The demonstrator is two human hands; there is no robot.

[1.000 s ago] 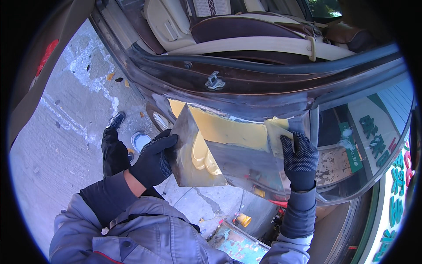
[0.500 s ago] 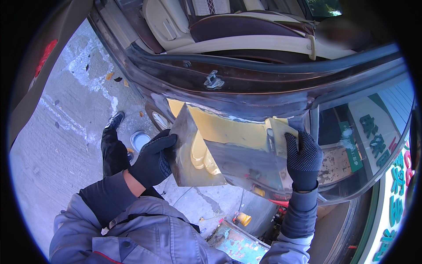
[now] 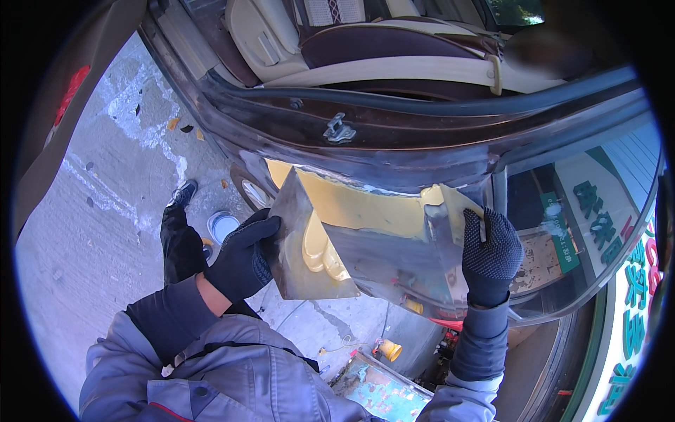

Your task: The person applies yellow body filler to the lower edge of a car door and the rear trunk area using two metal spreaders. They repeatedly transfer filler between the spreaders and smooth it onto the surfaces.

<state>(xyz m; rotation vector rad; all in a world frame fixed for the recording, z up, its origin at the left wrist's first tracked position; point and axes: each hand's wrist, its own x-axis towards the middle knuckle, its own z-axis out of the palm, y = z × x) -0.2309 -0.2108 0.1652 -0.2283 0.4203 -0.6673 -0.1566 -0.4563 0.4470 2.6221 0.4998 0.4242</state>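
On the car (image 3: 394,264), a yellow paste (image 3: 373,211) strip has the spreader (image 3: 457,214) at its right end. If the spreader tips, it could leave a bump. The right hand (image 3: 493,253) reaches out, fingers pinching it; the left hand (image 3: 245,250) grips the plate's (image 3: 290,271) left edge.

Up top, a cream-and-maroon car seat (image 3: 266,43)! Over left, dry leaves (image 3: 173,124) dot the white-streaked concrete (image 3: 84,246); down low, a yellow tub (image 3: 389,349) beside a paint-flaked turquoise surface (image 3: 383,390); far right, a green-lettered signboard (image 3: 619,352).
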